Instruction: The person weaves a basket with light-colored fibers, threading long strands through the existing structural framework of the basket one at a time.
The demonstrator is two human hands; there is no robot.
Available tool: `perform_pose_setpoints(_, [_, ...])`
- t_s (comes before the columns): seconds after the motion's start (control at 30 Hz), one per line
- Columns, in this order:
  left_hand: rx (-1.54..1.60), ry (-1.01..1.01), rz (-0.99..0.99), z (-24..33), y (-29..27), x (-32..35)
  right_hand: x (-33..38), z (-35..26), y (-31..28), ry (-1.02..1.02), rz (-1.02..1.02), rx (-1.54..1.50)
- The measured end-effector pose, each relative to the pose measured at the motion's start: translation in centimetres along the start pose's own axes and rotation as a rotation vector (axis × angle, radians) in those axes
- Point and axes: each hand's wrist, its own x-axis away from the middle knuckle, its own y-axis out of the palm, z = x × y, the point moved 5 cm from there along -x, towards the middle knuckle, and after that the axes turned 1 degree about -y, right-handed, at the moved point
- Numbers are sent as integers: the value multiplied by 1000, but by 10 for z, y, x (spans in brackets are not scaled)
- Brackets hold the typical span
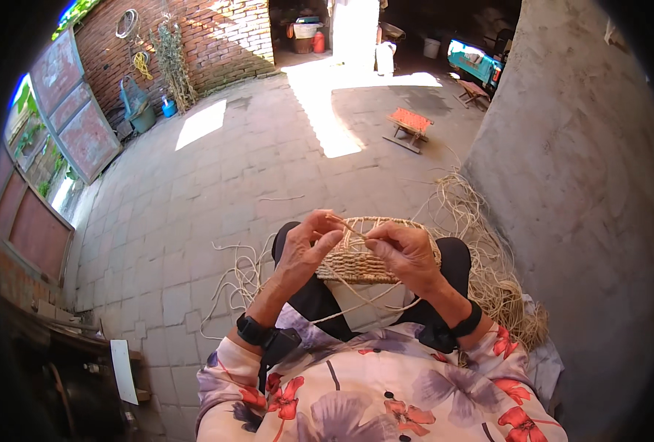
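Note:
A partly woven straw-coloured basket [356, 269] rests across my lap, with its open frame of stakes and rim on the far side. My left hand [310, 241] is over its left part, fingers curled around one end of a short stretch of twisted cord [352, 230]. At the right, my right hand [408, 256] pinches the same cord between thumb and forefinger. Loose strands [352, 300] trail below the basket across my knees. My fingers cover part of the weaving, so the cord's path into it is hidden.
A tangled heap of cord [500, 295] lies at my right beside a grey wall [577, 162]. More loose strands [240, 283] spread on the paving at my left. Farther off stand a low folding stool [410, 124] with an orange seat and a blue-green vehicle [474, 62].

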Motion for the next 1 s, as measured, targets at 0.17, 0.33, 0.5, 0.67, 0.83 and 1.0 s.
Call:
perform_pose_setpoints(0.17, [-1007,410,-76,-16,13,35,17,8,-25,9,51,271])
perform_pose_setpoints(0.33, [-1059,137,-550,-50,18,73,24,15,-30,33,23,378])
perform_pose_setpoints(0.5, [-712,152,-148,-12,5,42,21,4,-27,-152,124,692])
perform_pose_setpoints(0.67, [-544,272,-5,0,6,-2,17,-7,-13,-317,111,891])
perform_pose_setpoints(0.83, [-538,173,-161,-6,19,-32,15,-12,-7,-354,108,960])
perform_pose_setpoints(1.0, [-504,81,-274,-18,23,-46,17,-15,-8,-350,112,963])
